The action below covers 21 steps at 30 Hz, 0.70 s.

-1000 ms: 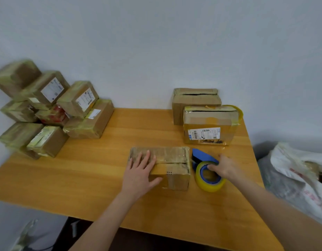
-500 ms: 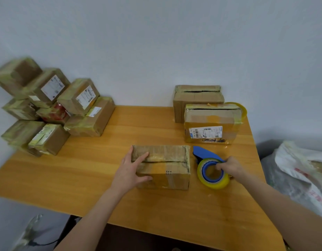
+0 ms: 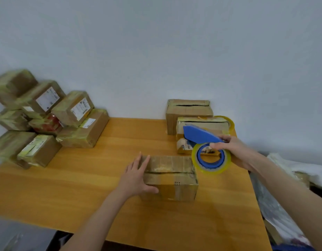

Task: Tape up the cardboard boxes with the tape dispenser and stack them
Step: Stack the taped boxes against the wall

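A small cardboard box (image 3: 172,175) sits near the middle of the wooden table (image 3: 102,178), its top seam showing a gap. My left hand (image 3: 136,178) holds its left end, fingers on the far edge and thumb against the front face. My right hand (image 3: 234,151) grips the blue tape dispenser (image 3: 207,151) with its yellowish tape roll, lifted off the table just right of and above the box. Two more boxes stand at the back right: one with a label (image 3: 201,134) partly behind the dispenser, and one (image 3: 188,113) against the wall.
A heap of several taped boxes (image 3: 48,120) fills the table's back left corner. White and clear plastic bags (image 3: 290,187) lie off the table's right edge. A grey surface (image 3: 21,236) shows below the left front edge.
My right hand has lifted the tape dispenser off the table and raised it beside the box. My left hand slid from the box top to its left end.
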Motion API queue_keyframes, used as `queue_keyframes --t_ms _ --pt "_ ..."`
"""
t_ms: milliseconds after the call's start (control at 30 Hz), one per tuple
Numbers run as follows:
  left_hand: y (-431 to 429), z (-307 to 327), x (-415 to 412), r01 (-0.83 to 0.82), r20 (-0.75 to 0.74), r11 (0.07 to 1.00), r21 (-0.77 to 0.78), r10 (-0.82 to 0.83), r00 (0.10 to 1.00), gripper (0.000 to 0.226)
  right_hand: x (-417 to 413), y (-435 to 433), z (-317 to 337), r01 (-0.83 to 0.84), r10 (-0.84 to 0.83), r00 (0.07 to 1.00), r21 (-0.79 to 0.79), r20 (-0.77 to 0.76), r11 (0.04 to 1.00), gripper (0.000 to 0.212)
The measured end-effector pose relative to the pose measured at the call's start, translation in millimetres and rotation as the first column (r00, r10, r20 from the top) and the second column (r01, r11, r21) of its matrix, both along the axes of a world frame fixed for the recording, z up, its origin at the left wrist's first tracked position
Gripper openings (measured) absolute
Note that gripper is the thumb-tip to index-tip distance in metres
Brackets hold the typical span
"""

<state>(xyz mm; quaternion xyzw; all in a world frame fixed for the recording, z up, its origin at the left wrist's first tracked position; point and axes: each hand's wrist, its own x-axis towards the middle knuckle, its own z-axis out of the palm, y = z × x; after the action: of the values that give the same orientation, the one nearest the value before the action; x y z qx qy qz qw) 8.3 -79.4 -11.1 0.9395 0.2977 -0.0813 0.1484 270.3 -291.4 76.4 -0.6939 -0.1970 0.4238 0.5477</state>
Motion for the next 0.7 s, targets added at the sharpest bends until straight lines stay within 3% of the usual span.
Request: queue_keyframes --t_ms 200,267,300,333,367,400,433,467,500,600,700 --pt "-8 3 7 -0.022 0.037 1.0 -0.021 0.023 0.999 0.122 -33 31 1 -0.159 0.179 0.954 -0.099 0.241 0.982 0.045" --pt "-10 14 5 -0.096 0.237 0.995 -0.04 0.103 0.966 0.112 -36 34 -2 -0.154 0.175 0.95 -0.101 0.259 0.983 0.049" --pt "-10 21 6 -0.179 0.372 0.975 -0.135 0.217 0.903 0.095 -36 36 -2 -0.152 0.172 0.95 -0.094 0.259 0.984 0.05" --pt "-11 30 8 -0.26 0.452 0.908 -0.329 0.393 0.801 0.076 -36 37 -2 -0.155 0.173 0.949 -0.087 0.264 0.984 0.052" --pt "-12 41 11 -0.299 0.408 0.75 -0.589 0.596 0.691 0.065 -36 39 -1 -0.166 0.183 0.944 -0.085 0.276 0.983 0.053" --pt "-12 50 16 -0.288 0.263 0.527 -0.8 0.738 0.621 0.061 -37 41 -1 -0.182 0.201 0.935 -0.09 0.292 0.979 0.054" --pt "-14 56 20 -0.263 0.117 0.331 -0.906 0.794 0.597 0.059 -39 43 0 -0.199 0.22 0.927 -0.098 0.305 0.975 0.056" --pt "-14 59 23 -0.244 0.027 0.22 -0.944 0.791 0.611 0.058 -41 45 1 -0.211 0.233 0.919 -0.102 0.318 0.972 0.056" --pt "-14 60 25 -0.229 -0.011 0.172 -0.958 0.779 0.627 0.054 -42 47 1 -0.219 0.241 0.914 -0.104 0.327 0.97 0.057" --pt "-12 64 24 -0.147 0.026 0.139 -0.979 0.805 0.593 0.024 -44 50 3 -0.254 0.283 0.892 -0.129 0.352 0.959 0.063" --pt "-6 68 24 -0.161 0.12 0.262 -0.952 0.8 0.588 0.012 -46 51 7 -0.309 0.358 0.835 -0.183 0.418 0.933 0.068"
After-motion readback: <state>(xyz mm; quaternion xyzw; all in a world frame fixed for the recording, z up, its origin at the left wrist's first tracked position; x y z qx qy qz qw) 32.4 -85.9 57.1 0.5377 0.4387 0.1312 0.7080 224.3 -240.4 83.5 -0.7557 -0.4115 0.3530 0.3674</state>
